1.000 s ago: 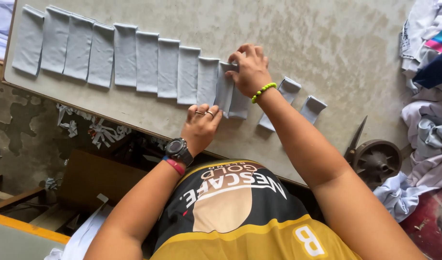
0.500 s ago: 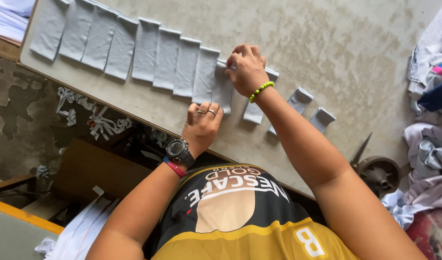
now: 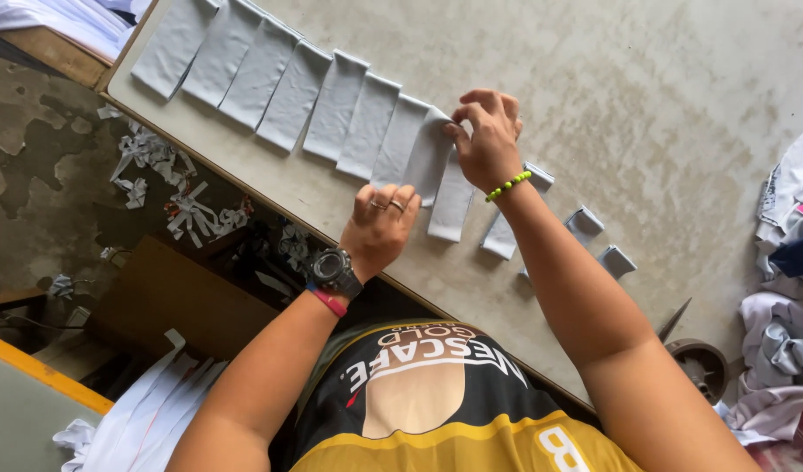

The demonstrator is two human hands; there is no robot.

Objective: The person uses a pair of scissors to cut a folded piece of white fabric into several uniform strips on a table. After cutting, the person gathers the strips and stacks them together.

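Strip in hand: a grey fabric strip lies on the table at the near end of the row, with both your hands on it.
Row: overlapping grey strips run along the table's front edge toward the far left corner, each lapping over the next.
Loose pieces: three smaller folded grey pieces lie separately to the right of your right forearm, close to the front edge.
Edges and room: the row sits just inside the table edge; the table beyond the row, toward the far side, lies open.
Surface: your table is pale and mottled with stains.
Room: scraps of white cloth litter the floor below the edge; a heap of garments rests at the right.
Right hand: your fingers are curled closed, pinching the strip's upper end.
Left hand: your fingers are bent and press on the strip's lower end at the table edge.
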